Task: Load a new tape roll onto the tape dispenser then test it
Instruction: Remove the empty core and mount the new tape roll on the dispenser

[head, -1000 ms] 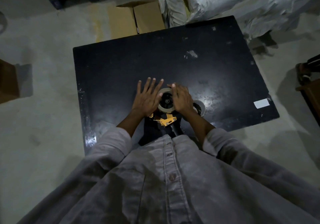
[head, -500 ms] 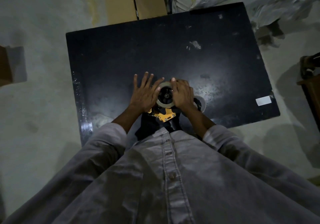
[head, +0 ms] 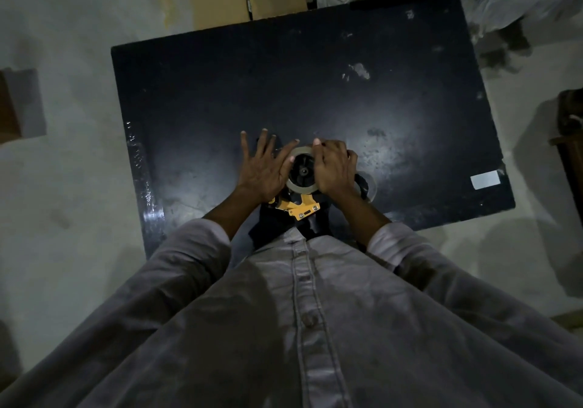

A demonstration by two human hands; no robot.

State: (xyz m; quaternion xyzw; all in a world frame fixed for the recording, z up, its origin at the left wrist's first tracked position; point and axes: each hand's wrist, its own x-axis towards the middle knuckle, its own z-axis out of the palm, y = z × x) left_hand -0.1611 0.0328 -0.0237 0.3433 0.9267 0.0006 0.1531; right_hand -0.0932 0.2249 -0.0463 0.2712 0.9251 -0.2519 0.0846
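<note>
Near the front edge of the dark desk [head: 220, 92], the tape roll [head: 302, 171] is being seated on the yellow tape dispenser [head: 299, 209], the left hand [head: 263, 169] spread flat beside it, the right hand [head: 334, 169] clamped on its rim; threading the tape end is judged next.

The person wears a pale grey, long-sleeved button-front shirt [head: 315, 328] of creased woven fabric. A stitched placket carries small round buttons [head: 309, 318]. Both cuffs [head: 202, 234] are rolled back, leaving forearms bare. No gloves, rings or watch visible.
</note>
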